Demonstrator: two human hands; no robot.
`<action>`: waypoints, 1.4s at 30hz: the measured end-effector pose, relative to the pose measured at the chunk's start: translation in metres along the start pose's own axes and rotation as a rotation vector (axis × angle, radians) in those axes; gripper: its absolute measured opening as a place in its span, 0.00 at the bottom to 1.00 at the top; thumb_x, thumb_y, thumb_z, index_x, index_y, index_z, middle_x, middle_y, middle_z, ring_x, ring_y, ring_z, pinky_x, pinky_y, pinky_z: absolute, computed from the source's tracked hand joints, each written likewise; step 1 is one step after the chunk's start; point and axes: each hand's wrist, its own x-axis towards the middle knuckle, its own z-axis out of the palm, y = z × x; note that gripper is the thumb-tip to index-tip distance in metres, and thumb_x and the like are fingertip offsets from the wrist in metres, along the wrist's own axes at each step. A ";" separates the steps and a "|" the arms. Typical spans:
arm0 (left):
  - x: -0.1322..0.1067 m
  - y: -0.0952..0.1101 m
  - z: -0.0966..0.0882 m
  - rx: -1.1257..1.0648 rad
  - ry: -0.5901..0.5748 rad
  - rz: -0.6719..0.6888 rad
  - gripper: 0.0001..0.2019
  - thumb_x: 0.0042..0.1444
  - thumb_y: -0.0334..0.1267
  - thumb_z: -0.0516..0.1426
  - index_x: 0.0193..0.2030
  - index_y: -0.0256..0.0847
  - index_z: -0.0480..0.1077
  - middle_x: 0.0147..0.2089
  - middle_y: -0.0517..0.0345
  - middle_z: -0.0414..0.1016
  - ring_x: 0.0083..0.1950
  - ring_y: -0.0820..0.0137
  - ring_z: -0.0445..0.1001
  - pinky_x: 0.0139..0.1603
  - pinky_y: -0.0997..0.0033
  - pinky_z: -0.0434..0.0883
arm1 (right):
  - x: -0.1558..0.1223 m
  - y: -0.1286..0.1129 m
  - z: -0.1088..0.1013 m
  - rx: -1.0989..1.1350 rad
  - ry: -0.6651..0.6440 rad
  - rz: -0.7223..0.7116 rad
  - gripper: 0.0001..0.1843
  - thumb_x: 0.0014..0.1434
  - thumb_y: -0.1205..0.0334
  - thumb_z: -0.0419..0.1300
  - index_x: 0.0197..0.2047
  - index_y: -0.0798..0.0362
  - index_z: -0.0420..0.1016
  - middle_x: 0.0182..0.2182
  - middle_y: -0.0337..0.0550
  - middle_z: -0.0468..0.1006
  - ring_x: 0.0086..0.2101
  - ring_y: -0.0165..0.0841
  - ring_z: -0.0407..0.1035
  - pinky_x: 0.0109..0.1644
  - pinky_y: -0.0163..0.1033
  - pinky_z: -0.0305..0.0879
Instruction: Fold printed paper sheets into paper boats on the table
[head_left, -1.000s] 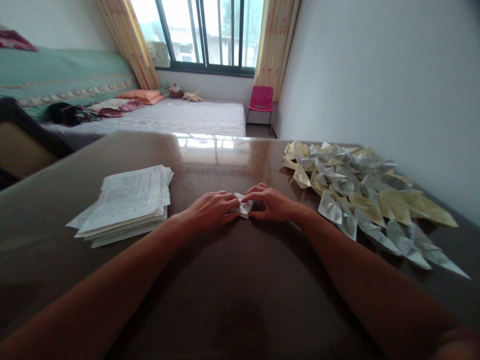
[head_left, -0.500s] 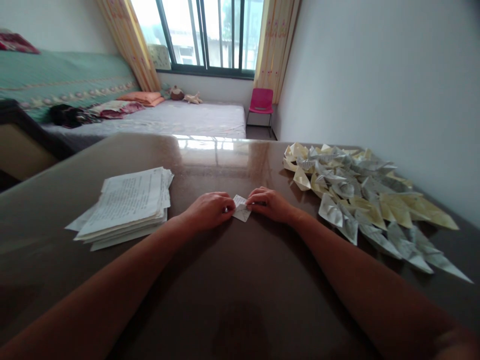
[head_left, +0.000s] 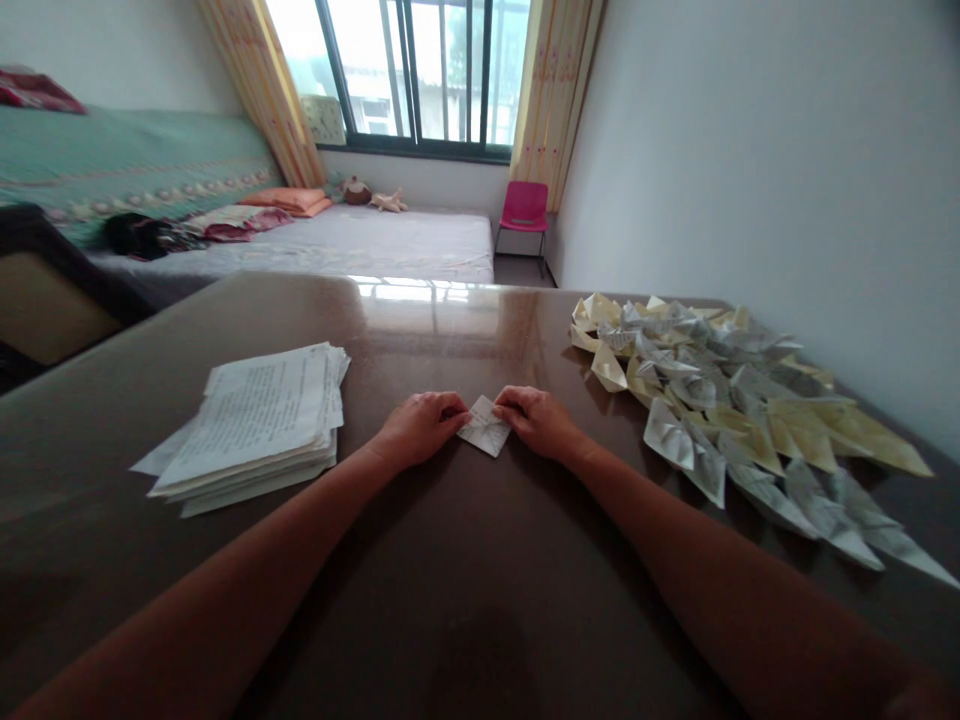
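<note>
A small folded piece of printed paper (head_left: pixel 485 431) lies on the dark brown table (head_left: pixel 465 580), shaped like a diamond. My left hand (head_left: pixel 417 428) pinches its left corner with curled fingers. My right hand (head_left: pixel 537 420) pinches its right corner the same way. Both forearms stretch forward over the table. A stack of printed sheets (head_left: pixel 259 418) sits to the left of my left hand. A heap of several folded paper boats (head_left: pixel 720 395), white and cream, spreads to the right of my right hand.
The white wall (head_left: pixel 750 150) runs along the table's right side. Beyond the table stands a bed (head_left: pixel 337 235) with pillows and clothes, a pink chair (head_left: pixel 523 208) and a window with curtains. A dark chair back (head_left: pixel 45 270) shows at the left.
The folded paper has opened out flatter into a diamond between my hands. My hands have drawn slightly apart, each now at one corner. The camera has tipped a little.
</note>
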 end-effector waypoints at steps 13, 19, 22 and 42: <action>-0.007 0.020 0.007 0.349 0.038 -0.014 0.09 0.65 0.43 0.46 0.47 0.47 0.63 0.41 0.57 0.76 0.39 0.66 0.75 0.33 0.70 0.64 | -0.001 -0.004 0.005 -0.122 0.081 0.020 0.06 0.60 0.57 0.58 0.34 0.49 0.69 0.30 0.39 0.76 0.31 0.31 0.68 0.32 0.35 0.55; -0.010 0.023 0.007 0.463 0.022 0.103 0.10 0.66 0.40 0.44 0.47 0.47 0.64 0.43 0.56 0.70 0.40 0.66 0.73 0.30 0.71 0.63 | -0.002 -0.007 0.004 -0.151 0.093 0.010 0.06 0.61 0.58 0.57 0.35 0.50 0.69 0.33 0.40 0.75 0.32 0.31 0.67 0.34 0.35 0.56; -0.010 0.021 0.001 0.480 -0.004 0.185 0.12 0.66 0.41 0.43 0.43 0.48 0.67 0.42 0.58 0.70 0.39 0.68 0.72 0.29 0.72 0.61 | -0.002 -0.003 0.000 -0.087 0.052 -0.019 0.05 0.61 0.59 0.57 0.36 0.50 0.70 0.34 0.40 0.75 0.33 0.31 0.67 0.35 0.34 0.57; -0.005 0.007 -0.005 0.351 -0.040 0.062 0.11 0.62 0.46 0.48 0.39 0.51 0.71 0.43 0.64 0.72 0.38 0.68 0.74 0.31 0.71 0.59 | -0.004 -0.014 -0.011 -0.276 -0.066 0.092 0.07 0.63 0.57 0.54 0.42 0.49 0.70 0.43 0.41 0.76 0.41 0.34 0.70 0.38 0.36 0.57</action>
